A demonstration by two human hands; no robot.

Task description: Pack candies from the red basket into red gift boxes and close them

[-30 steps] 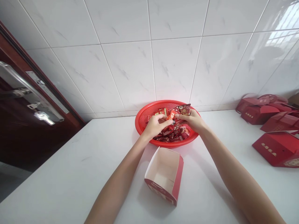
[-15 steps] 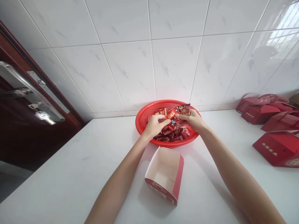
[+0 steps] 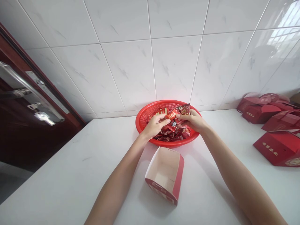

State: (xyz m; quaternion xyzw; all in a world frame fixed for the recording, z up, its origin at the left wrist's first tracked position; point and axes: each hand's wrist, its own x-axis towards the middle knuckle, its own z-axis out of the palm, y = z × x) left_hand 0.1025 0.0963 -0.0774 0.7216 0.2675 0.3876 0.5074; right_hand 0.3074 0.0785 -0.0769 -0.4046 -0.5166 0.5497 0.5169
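Over a red plastic basket [image 3: 138,123] of wrapped candies [image 3: 171,134], both my hands meet. My left hand [image 3: 154,125] pinches a small bright red candy packet [image 3: 172,114] between thumb and fingers. On the packet's other end rests the thumb of my right hand [image 3: 195,120], which also grips a darker red patterned packet [image 3: 184,109]. The undersides of the right fingers are partly hidden. In front of the basket, between my forearms, stands an open paper box [image 3: 181,176], red outside and pale inside, with nothing visible in it.
Several folded red gift boxes [image 3: 276,148] with handles stand on the right of the white table [image 3: 70,175]. A tiled wall [image 3: 126,68] rises behind the basket. At the left is a dark red door [image 3: 16,131] with a metal handle and hanging keys [image 3: 43,117].
Both hands stay nearly in place over the basket, still holding the packets. The bright red packet is turned slightly, and the view has shifted a little.
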